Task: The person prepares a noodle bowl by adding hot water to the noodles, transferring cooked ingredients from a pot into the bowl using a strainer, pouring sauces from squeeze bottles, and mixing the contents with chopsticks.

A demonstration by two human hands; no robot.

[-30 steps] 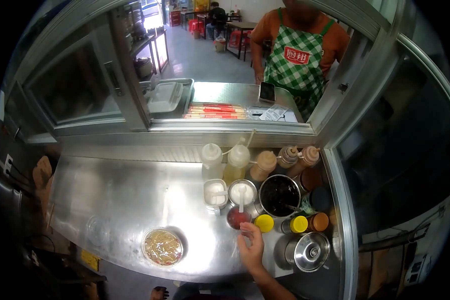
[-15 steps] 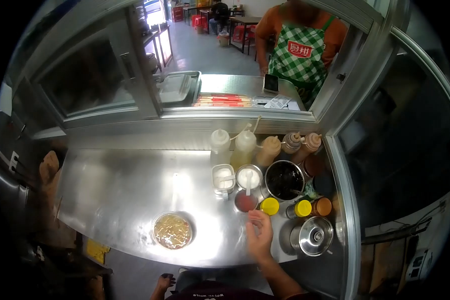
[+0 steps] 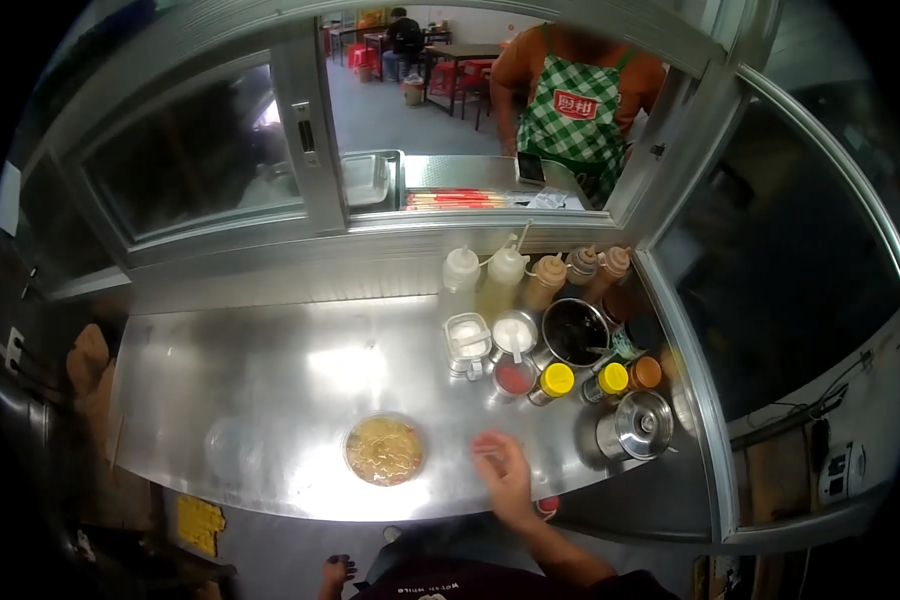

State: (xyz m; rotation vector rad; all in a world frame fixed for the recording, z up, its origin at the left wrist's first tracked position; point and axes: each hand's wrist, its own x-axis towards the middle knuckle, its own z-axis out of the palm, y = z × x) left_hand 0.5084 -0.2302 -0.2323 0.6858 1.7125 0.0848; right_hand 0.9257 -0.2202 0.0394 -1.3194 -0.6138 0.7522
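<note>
My right hand (image 3: 505, 478) is over the front of the steel counter (image 3: 270, 370), its fingers loosely bent and apart from the thumb. Nothing shows in it. Left of it, a round clear bowl (image 3: 383, 451) of pale strips in brownish liquid sits on the counter. Beyond the hand are a cup of red seasoning (image 3: 513, 377), a yellow-lidded jar (image 3: 556, 380), a steel cup of white powder (image 3: 513, 331) and a square container of white powder (image 3: 467, 340) with a spoon. Low beside my body, past the counter's edge, my left hand (image 3: 339, 571) hangs with loose fingers, holding nothing visible.
Squeeze bottles (image 3: 507, 275) line the back of the counter. To the right stand a pot of dark sauce (image 3: 576, 332) and a lidded steel pot (image 3: 642, 425). Beyond the window frame are chopsticks packs (image 3: 457, 199), a phone (image 3: 530, 168) and a person in a checked apron (image 3: 573, 110).
The view has shifted, so the bowl appears farther right. My right hand has drawn back from the seasoning cups toward the counter's front and nearer the bowl. My left hand stays low.
</note>
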